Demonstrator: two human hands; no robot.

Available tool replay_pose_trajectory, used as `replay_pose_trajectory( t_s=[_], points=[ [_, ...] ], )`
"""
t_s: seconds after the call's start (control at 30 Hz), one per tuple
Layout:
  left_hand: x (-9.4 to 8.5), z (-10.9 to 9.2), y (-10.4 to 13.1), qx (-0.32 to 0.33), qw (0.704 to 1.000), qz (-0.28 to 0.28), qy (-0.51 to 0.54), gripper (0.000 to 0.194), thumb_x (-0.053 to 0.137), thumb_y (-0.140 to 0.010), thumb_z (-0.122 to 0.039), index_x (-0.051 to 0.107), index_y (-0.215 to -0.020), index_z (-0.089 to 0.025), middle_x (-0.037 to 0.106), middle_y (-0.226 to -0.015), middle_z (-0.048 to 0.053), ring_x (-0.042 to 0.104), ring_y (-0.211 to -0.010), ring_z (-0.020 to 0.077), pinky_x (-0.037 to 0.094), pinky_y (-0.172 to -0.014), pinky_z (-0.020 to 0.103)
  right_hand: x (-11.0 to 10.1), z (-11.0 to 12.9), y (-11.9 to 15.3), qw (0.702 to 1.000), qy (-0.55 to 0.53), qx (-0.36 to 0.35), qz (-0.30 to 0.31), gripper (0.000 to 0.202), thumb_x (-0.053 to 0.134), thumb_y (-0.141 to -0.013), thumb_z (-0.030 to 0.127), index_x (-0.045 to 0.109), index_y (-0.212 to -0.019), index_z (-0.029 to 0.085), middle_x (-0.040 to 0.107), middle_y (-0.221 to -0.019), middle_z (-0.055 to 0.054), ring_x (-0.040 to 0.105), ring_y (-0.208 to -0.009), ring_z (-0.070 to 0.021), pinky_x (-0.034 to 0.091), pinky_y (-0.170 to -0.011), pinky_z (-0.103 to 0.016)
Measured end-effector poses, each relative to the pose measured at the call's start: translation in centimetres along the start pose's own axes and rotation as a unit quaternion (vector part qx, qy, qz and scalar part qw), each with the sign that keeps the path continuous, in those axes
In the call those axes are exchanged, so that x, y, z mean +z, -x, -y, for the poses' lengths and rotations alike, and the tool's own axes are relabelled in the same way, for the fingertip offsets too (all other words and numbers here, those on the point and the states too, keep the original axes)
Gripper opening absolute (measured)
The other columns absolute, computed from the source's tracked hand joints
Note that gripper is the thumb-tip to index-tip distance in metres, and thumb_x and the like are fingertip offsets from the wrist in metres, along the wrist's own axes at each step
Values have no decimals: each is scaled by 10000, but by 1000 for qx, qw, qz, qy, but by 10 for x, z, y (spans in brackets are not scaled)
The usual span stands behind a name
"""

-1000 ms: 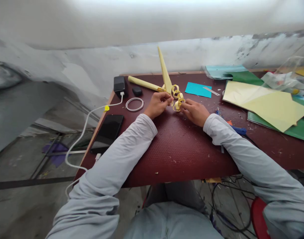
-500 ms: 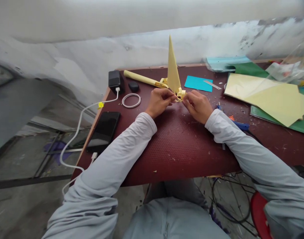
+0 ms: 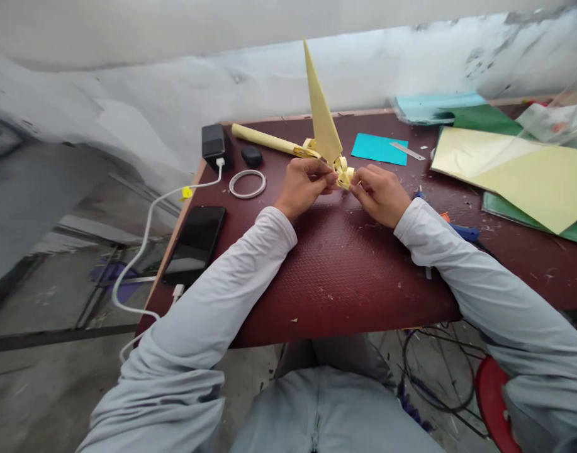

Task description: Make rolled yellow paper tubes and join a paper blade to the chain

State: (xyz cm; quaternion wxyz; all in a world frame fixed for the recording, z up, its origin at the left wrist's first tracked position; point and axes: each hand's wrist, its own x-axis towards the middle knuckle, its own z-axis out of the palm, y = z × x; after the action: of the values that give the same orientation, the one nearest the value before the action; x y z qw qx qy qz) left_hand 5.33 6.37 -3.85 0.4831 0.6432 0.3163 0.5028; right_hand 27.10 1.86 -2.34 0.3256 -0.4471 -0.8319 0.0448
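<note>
Left hand (image 3: 304, 187), in the head view, has thumb and fingers pinched nearly together at the left side of the curls (image 3: 342, 167); the right hand (image 3: 383, 195) pinches similarly at their right side. How firmly either grips is too small to tell. Squeezing hard could crush the curls, pulling the hands apart could tear them, and a knuckle's knock might bend the spike (image 3: 323, 119). Just beyond the fingertips, its long axis runs up and away, leaning left, point farthest from the hands.
</note>
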Motion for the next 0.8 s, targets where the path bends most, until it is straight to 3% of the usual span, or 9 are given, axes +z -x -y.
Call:
replay_pose_trajectory(
  t_s=[0.23, 0.4, 0.57, 0.8],
  points=[
    [5, 6, -1, 11, 1000, -23, -6, 229, 849, -836, -303, 701, -830, -128, 739, -782, 57, 781, -729, 207, 682, -659, 319, 2, -3, 3, 999, -4, 0, -43, 188, 643, -979, 352, 706, -1078, 205, 529, -872, -38, 512, -798, -195, 407, -772, -360],
    [10, 2, 1, 40, 999, -13, -31, 144, 804, -858, -242, 717, -824, -131, 727, -799, 49, 758, -719, 175, 664, -675, 305, 6, -3, 2, 997, -28, -15, -73, 179, 647, -989, 357, 747, -988, 209, 496, -864, -34, 497, -781, -183, 431, -772, -367],
    [15, -5, 3, 73, 994, 6, -83, 85, 777, -868, -205, 736, -830, -141, 732, -782, 37, 701, -681, 126, 599, -640, 241, 7, 1, 0, 995, -54, -31, -73, 194, 610, -1016, 367, 679, -940, 202, 512, -881, -42, 522, -823, -192, 451, -795, -372],
    [15, -3, 2, 84, 994, 22, -61, 162, 787, -885, -286, 725, -830, -146, 719, -779, 41, 668, -694, 137, 596, -661, 275, 10, 3, -2, 993, -90, -46, -58, 185, 487, -1065, 354, 535, -946, 221, 582, -934, -66, 543, -866, -215, 456, -830, -397]
  ],
)
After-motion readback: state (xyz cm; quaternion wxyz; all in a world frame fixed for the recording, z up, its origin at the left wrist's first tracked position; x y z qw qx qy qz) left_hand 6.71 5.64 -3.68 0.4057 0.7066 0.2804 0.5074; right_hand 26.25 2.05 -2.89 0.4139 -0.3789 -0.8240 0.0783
